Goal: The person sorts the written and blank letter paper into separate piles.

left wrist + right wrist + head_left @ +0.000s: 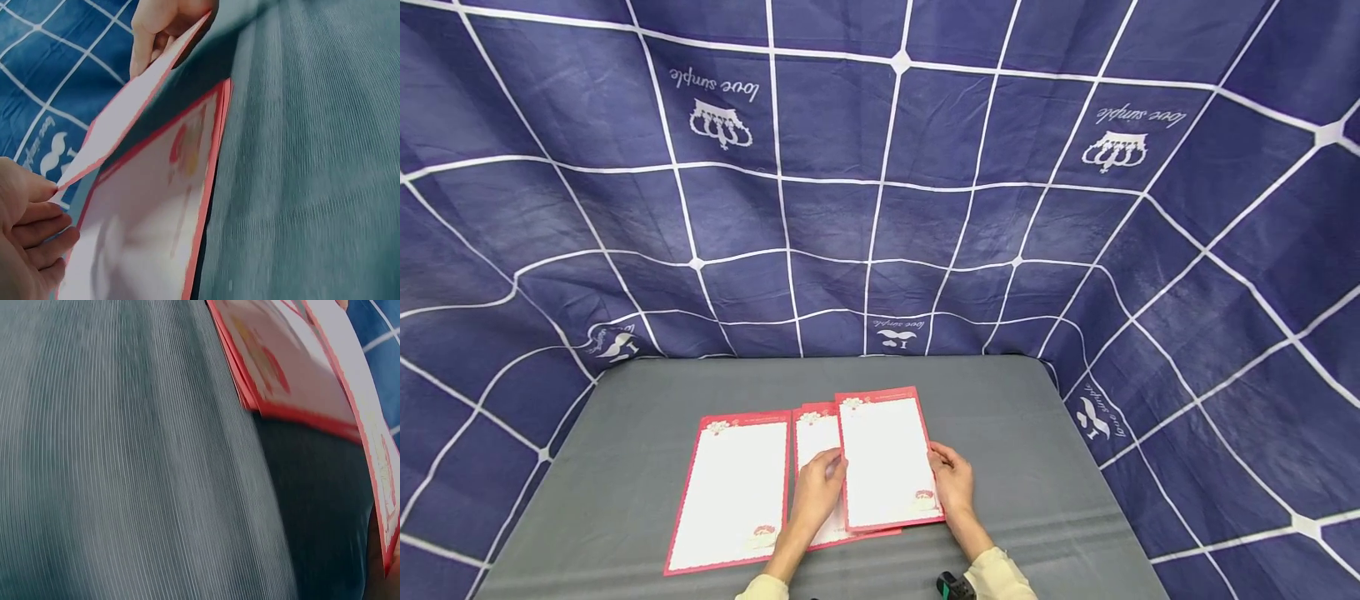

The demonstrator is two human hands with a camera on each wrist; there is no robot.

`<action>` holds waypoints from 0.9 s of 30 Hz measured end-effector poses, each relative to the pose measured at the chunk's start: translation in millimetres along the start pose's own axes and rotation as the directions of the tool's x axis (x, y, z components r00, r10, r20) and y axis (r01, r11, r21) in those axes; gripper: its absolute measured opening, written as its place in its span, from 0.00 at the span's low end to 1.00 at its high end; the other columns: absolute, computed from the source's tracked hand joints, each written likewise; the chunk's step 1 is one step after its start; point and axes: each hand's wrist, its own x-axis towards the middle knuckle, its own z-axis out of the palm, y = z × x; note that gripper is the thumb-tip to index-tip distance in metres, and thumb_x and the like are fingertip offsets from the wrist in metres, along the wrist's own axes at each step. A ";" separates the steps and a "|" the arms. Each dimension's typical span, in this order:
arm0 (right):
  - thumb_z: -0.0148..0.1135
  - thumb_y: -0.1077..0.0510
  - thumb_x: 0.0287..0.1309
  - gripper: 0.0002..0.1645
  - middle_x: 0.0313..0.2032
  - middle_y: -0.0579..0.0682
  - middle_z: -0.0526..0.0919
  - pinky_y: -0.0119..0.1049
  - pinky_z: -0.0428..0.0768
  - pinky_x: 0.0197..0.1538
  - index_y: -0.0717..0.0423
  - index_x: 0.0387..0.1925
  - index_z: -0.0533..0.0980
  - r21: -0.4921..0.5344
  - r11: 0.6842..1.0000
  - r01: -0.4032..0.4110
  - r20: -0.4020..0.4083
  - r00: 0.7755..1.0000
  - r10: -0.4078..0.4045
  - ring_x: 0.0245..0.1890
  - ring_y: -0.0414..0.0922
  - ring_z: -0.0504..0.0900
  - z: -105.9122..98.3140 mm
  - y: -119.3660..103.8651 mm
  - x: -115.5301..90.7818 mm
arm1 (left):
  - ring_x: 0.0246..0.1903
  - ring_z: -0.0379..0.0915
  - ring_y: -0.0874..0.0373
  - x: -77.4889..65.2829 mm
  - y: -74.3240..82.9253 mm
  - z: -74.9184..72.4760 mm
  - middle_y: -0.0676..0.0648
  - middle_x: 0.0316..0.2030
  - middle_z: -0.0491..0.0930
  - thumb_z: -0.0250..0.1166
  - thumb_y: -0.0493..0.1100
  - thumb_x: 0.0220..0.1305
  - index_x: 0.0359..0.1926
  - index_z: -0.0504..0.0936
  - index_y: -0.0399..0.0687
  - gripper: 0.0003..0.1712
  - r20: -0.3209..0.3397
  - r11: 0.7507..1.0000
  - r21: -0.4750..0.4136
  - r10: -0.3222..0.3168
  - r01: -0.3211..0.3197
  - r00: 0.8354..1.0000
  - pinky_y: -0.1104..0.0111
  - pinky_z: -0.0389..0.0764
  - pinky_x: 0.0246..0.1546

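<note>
Both hands hold up one white sheet with a red patterned border (887,458), lifted and tilted above the table. At its left edge the left hand (817,492) pinches it between thumb and fingers, also visible in the left wrist view (28,231). The right hand (953,483) grips the opposite edge; in the right wrist view only a dark bit of that hand shows at the lower right. Beneath the raised sheet lies a small pile of matching red-bordered sheets (150,187), partly covered in the head view.
Left of the pile, another red-bordered sheet (730,492) lies flat on the grey cloth-covered table (1015,433). A dark blue curtain with white grid lines (835,217) hangs behind the table and along both sides. A dark band (955,586) is on the right wrist.
</note>
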 end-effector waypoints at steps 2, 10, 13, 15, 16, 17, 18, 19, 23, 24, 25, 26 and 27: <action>0.65 0.66 0.61 0.11 0.36 0.59 0.87 0.26 0.76 0.36 0.68 0.44 0.84 -0.015 1.000 0.009 -0.016 1.000 -0.009 0.34 0.39 0.82 -8.4 0.8 3.4 | 0.46 0.81 0.39 3.2 3.6 7.6 0.34 0.45 0.83 0.61 0.34 0.68 0.51 0.80 0.26 0.15 0.009 1.000 -0.017 0.000 0.000 1.000 0.50 0.81 0.48; 0.65 0.64 0.63 0.12 0.38 0.59 0.87 0.26 0.76 0.37 0.67 0.46 0.83 -0.055 0.998 -0.012 -0.053 0.999 0.009 0.34 0.39 0.82 -39.6 2.6 13.9 | 0.21 0.75 0.64 11.4 14.4 34.6 0.44 0.30 0.84 0.62 0.32 0.66 0.51 0.80 0.24 0.16 0.072 0.994 -0.111 -0.018 0.026 0.997 0.75 0.75 0.21; 0.65 0.63 0.63 0.13 0.38 0.58 0.87 0.26 0.76 0.36 0.66 0.46 0.83 -0.074 0.997 -0.016 -0.069 0.998 0.011 0.34 0.39 0.82 -49.4 4.3 19.2 | 0.15 0.65 0.70 14.2 19.6 44.0 0.49 0.24 0.81 0.62 0.33 0.66 0.51 0.80 0.24 0.16 0.086 0.991 -0.130 -0.021 0.032 0.996 0.77 0.68 0.16; 0.64 0.63 0.63 0.13 0.38 0.59 0.87 0.25 0.76 0.36 0.67 0.46 0.83 -0.091 0.996 -0.011 -0.084 0.996 0.003 0.34 0.39 0.81 -55.8 5.3 22.7 | 0.12 0.59 0.70 15.9 23.0 51.1 0.50 0.19 0.78 0.62 0.32 0.65 0.51 0.80 0.24 0.16 0.088 0.988 -0.153 -0.022 0.035 0.996 0.77 0.62 0.12; 0.64 0.63 0.63 0.13 0.38 0.59 0.87 0.25 0.76 0.36 0.67 0.46 0.83 -0.099 0.995 -0.009 -0.092 0.996 0.000 0.33 0.38 0.81 -59.1 5.9 24.6 | 0.11 0.59 0.71 16.9 24.7 55.1 0.49 0.18 0.78 0.63 0.32 0.65 0.50 0.81 0.24 0.16 0.083 0.986 -0.165 -0.025 0.038 0.996 0.78 0.62 0.12; 0.64 0.63 0.63 0.12 0.37 0.59 0.87 0.25 0.76 0.35 0.68 0.46 0.83 -0.104 0.995 -0.007 -0.103 0.995 -0.004 0.33 0.38 0.81 -62.5 6.7 26.1 | 0.11 0.61 0.71 18.0 25.8 59.6 0.49 0.17 0.78 0.63 0.32 0.64 0.50 0.81 0.24 0.15 0.076 0.982 -0.184 -0.026 0.039 0.997 0.79 0.64 0.12; 0.64 0.63 0.63 0.12 0.37 0.59 0.87 0.25 0.75 0.35 0.68 0.45 0.83 -0.114 0.993 -0.007 -0.113 0.994 -0.006 0.32 0.37 0.81 -65.9 7.3 27.3 | 0.11 0.64 0.70 18.8 27.3 63.8 0.49 0.17 0.79 0.64 0.32 0.64 0.49 0.81 0.25 0.15 0.073 0.978 -0.202 -0.036 0.050 0.997 0.79 0.67 0.13; 0.64 0.63 0.63 0.12 0.37 0.59 0.87 0.25 0.75 0.34 0.68 0.45 0.83 -0.120 0.993 -0.009 -0.120 0.993 -0.006 0.32 0.37 0.81 -68.8 7.4 28.2 | 0.13 0.69 0.69 19.8 28.5 67.8 0.48 0.19 0.81 0.65 0.31 0.63 0.48 0.82 0.26 0.14 0.061 0.974 -0.221 -0.043 0.056 0.997 0.78 0.71 0.14; 0.64 0.63 0.64 0.13 0.37 0.59 0.86 0.25 0.75 0.33 0.68 0.46 0.83 -0.149 0.989 -0.018 -0.142 0.990 -0.003 0.31 0.37 0.80 -78.8 9.5 31.1 | 0.18 0.81 0.60 23.4 34.5 81.3 0.45 0.24 0.86 0.67 0.30 0.60 0.44 0.83 0.27 0.11 0.032 0.952 -0.290 -0.090 0.095 0.995 0.73 0.82 0.21; 0.64 0.63 0.64 0.13 0.37 0.59 0.86 0.25 0.75 0.33 0.68 0.46 0.83 -0.159 0.987 -0.017 -0.146 0.989 -0.007 0.31 0.37 0.80 -80.4 10.4 31.7 | 0.18 0.81 0.59 24.0 35.7 83.7 0.44 0.24 0.86 0.68 0.30 0.60 0.43 0.84 0.28 0.11 0.029 0.949 -0.299 -0.099 0.104 0.995 0.73 0.82 0.21; 0.64 0.63 0.64 0.13 0.37 0.59 0.86 0.25 0.75 0.33 0.68 0.46 0.83 -0.170 0.985 -0.016 -0.151 0.989 -0.010 0.31 0.38 0.79 -81.8 11.2 32.3 | 0.18 0.81 0.58 24.5 36.8 85.9 0.44 0.24 0.86 0.68 0.30 0.60 0.42 0.84 0.28 0.10 0.024 0.946 -0.306 -0.102 0.104 0.995 0.72 0.82 0.21; 0.64 0.63 0.64 0.13 0.37 0.59 0.86 0.25 0.74 0.32 0.68 0.46 0.83 -0.184 0.983 -0.013 -0.154 0.988 -0.015 0.31 0.38 0.79 -83.0 12.1 32.8 | 0.18 0.81 0.58 24.7 37.5 88.0 0.44 0.24 0.85 0.68 0.29 0.59 0.41 0.84 0.28 0.09 0.022 0.947 -0.304 -0.103 0.104 0.994 0.73 0.82 0.20; 0.64 0.63 0.64 0.13 0.36 0.59 0.86 0.25 0.74 0.32 0.68 0.45 0.83 -0.198 0.980 -0.009 -0.158 0.987 -0.023 0.31 0.38 0.79 -84.0 12.6 32.9 | 0.18 0.81 0.58 24.5 38.1 89.8 0.44 0.23 0.85 0.68 0.29 0.59 0.40 0.85 0.28 0.08 0.019 0.948 -0.302 -0.102 0.103 0.995 0.73 0.81 0.20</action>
